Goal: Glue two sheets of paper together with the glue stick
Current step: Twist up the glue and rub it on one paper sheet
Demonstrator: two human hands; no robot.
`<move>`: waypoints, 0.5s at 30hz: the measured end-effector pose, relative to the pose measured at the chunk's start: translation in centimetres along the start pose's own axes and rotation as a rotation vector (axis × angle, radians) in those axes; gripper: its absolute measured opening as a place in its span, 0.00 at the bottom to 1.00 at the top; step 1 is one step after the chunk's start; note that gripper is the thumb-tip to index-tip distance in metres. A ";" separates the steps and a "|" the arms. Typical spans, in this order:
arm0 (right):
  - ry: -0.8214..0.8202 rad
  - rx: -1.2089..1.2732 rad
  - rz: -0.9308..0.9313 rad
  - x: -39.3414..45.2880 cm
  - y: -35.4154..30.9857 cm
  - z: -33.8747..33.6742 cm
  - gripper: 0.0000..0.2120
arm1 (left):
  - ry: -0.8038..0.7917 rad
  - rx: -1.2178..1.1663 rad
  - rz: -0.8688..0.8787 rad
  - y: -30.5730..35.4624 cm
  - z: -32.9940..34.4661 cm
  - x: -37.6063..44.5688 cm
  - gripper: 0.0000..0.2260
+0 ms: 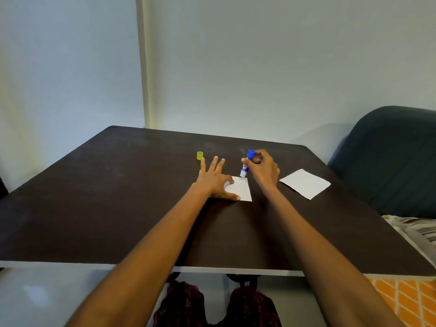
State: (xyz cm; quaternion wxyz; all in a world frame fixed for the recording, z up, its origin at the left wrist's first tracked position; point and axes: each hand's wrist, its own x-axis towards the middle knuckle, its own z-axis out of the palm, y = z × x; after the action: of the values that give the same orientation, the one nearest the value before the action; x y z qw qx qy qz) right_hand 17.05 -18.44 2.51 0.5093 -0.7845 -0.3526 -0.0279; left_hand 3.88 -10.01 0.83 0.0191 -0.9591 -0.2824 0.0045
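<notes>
Two paper sheets apart, left hand flattening one, right hand gripping glue stick

Matt dark table; plain white paper.

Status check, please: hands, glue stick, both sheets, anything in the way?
Left hand flat, pinning near sheet. Right hand holds glue stick, tip down at that sheet's far edge. Second sheet lies apart, right. Yellow cap off, clear of work.
</notes>
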 end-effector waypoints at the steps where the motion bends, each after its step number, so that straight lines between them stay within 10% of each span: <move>1: 0.001 -0.030 -0.017 0.2 0.0 0.4 0.17 | 0.005 -0.020 -0.008 -0.1 0.2 0.0 0.33; 15: 0.040 -0.131 -0.070 0.6 0.7 1.2 0.17 | -0.032 -0.099 -0.041 -0.1 -0.4 0.6 0.27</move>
State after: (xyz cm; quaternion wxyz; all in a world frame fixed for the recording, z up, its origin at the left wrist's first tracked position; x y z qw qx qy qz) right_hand 17.55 -17.30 1.68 0.4626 -0.8027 -0.3668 -0.0843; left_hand 4.30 -9.63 1.22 -0.0328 -0.9527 -0.3020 0.0054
